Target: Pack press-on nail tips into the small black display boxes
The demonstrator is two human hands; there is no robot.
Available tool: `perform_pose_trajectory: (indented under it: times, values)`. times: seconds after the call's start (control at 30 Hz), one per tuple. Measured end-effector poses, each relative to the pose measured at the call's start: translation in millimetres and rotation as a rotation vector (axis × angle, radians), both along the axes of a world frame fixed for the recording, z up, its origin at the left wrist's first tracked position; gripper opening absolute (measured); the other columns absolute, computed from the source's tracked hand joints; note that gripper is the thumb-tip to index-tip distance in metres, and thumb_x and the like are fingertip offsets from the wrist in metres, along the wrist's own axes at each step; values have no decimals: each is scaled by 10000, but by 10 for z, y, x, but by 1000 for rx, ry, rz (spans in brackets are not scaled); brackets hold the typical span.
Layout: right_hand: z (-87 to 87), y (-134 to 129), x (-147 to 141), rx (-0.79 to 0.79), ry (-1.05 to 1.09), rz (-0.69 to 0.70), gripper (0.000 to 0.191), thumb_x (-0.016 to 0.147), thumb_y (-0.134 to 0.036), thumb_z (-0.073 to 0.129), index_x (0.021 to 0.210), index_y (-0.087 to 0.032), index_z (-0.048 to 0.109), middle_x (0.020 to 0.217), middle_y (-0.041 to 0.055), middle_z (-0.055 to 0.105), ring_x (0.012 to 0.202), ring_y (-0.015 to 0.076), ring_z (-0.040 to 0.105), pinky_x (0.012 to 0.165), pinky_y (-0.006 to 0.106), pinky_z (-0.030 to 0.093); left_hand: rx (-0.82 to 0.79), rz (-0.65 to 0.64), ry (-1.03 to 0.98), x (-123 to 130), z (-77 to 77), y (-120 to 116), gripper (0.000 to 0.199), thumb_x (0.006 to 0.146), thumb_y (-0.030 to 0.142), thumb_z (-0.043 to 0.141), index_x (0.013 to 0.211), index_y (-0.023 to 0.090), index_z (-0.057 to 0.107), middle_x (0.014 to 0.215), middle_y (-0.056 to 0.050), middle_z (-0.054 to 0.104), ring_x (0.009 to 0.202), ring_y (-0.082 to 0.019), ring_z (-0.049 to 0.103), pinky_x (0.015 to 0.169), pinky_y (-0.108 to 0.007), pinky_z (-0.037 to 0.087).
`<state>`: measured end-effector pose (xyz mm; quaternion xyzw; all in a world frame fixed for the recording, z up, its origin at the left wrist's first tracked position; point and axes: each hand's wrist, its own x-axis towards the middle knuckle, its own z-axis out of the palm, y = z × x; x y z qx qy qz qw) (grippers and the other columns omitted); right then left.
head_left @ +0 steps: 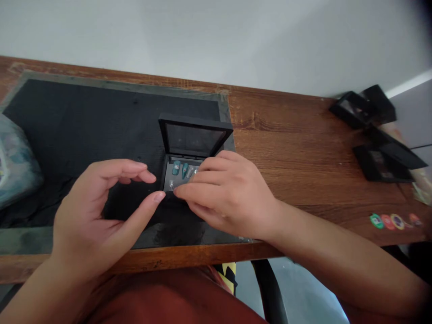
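Observation:
A small black display case [195, 121] stands on the dark mat with its clear-windowed lid raised. Inside, several false nails [185, 170] lie on a pale insert; some are teal, others clear, and one bears a silver star-like design. My right hand [229, 193] is over the right part of the case, fingers bent and close together, a fingertip down at the front of the insert. Whatever it pinches or presses is hidden, as are some of the nails. Left of the case, my left hand [97, 211] holds nothing, its thumb and fingers curved apart, with the thumb tip close to the case's edge.
A black mat [84, 117] is taped onto the wooden table [286, 148]. At the left edge sits a clear plastic bag [20, 162] with bluish contents. More black cases [374, 157] are at the right, with several round coloured stickers [388, 221] nearer me. A wall rises behind.

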<state>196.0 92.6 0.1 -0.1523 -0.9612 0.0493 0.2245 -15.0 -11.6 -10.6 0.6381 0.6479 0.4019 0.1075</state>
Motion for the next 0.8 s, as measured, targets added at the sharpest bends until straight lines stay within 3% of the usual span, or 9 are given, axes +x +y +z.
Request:
perform_pose_trajectory:
  times: [0.13,0.33,0.57,0.8]
  values:
    - [-8,1,-1,-80,7,17,169,941,-203,621,834,-232,748,795,-38,738,732,153,607,635,334,308,15,-40,57,-25,-9,14,319,885,294,721,1189,290,623,1038,13,704,935,-201,661,858,-383,555]
    - [-17,-18,-1,-66,39,40,199,951,-200,613,792,-213,734,849,-23,754,739,156,593,646,335,337,10,-105,148,-58,-14,27,195,913,276,689,1105,275,653,1030,22,713,920,-165,673,851,-319,556]
    - [-23,-28,-13,-72,92,-22,242,956,-156,562,762,-207,698,933,-9,763,788,164,588,666,329,357,-23,-77,156,-68,3,29,180,912,293,683,1091,301,660,1037,30,720,929,-183,689,865,-334,559]
    - [-32,-18,-8,-99,59,20,219,942,-125,566,791,-205,703,849,-11,737,753,162,552,663,331,354,-26,-75,147,-87,-4,42,172,911,327,665,1083,324,668,1026,29,731,915,-205,698,849,-366,573]
